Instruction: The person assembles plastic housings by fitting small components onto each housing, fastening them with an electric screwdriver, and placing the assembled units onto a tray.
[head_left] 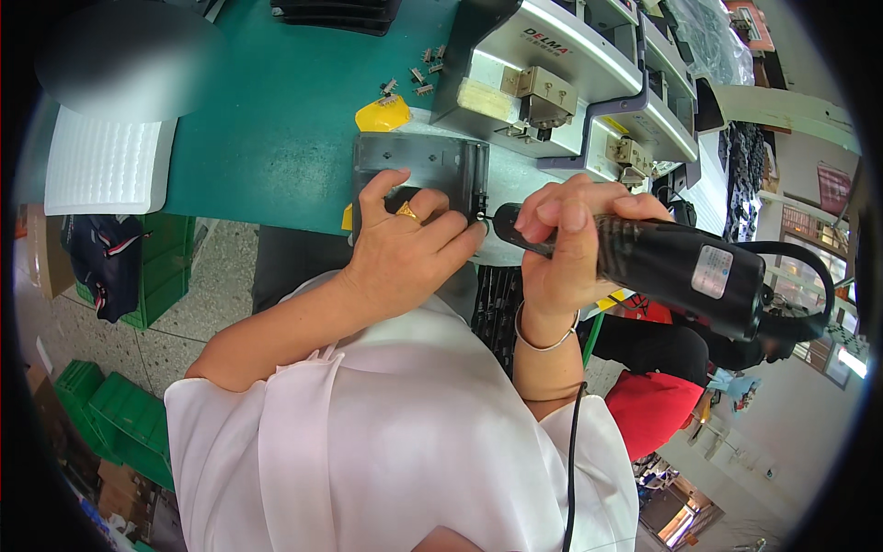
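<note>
A dark grey plastic housing (pixel 418 155) lies at the near edge of the green table. My left hand (pixel 405 239) is wrapped over its near side, fingertips pressed against the right end; a gold ring is on one finger. In my right hand (pixel 572 244) is a black electric screwdriver (pixel 667 267), held sideways with its cable trailing off to the right. Its thin bit points left and meets the housing's right end, close to my left fingertips. Whether a screw sits at the bit is too small to tell. My left palm hides part of the housing.
Grey machines (pixel 538 78) stand behind and to the right. Several small slide switches (pixel 424 78) lie beyond the housing, near a yellow piece (pixel 383 114). A white ribbed tray (pixel 108 166) is at the left, black trays (pixel 336 14) at the back, green crates (pixel 129 419) on the floor.
</note>
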Available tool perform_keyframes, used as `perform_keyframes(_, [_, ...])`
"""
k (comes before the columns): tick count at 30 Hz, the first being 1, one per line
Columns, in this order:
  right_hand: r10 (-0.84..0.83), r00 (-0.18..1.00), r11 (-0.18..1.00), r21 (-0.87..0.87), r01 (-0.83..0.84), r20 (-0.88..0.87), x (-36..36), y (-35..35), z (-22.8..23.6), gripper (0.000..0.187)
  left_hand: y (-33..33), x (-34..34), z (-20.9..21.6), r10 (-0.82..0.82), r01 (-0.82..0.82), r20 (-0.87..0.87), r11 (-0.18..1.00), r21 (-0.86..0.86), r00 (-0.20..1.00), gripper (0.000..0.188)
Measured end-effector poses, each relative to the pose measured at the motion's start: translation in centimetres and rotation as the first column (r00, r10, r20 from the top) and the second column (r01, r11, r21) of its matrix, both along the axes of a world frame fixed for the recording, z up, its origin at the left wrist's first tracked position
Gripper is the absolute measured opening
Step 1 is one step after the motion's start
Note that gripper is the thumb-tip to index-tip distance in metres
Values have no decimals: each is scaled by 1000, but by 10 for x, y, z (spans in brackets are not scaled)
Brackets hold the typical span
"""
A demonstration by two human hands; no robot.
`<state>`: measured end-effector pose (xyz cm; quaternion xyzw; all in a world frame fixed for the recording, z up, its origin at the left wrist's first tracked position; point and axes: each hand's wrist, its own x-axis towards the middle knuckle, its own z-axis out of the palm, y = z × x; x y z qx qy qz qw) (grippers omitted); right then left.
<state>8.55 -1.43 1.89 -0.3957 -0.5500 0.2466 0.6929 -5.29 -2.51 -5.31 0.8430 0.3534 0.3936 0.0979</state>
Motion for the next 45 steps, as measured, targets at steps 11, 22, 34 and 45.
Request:
perform_keyframes(11, [4,994,1000,-14,-2,109,9,2,0,64,0,-1,2,-27,34,-73,995,91,997,16])
perform_keyframes(22, [75,996,996,-35,-77,-44,1,5,3,54,-1,1,2,-65,71,-64,991,110,996,14])
perform_keyframes(34, [-16,995,999,-44,21,99,-4,4,1,43,8,-1,4,-108,118,-85,985,125,990,14])
perform_keyframes(45, [-26,965,954,281,102,-261,36,44,55,40,18,0,21,-187,163,-34,920,-357,982,10])
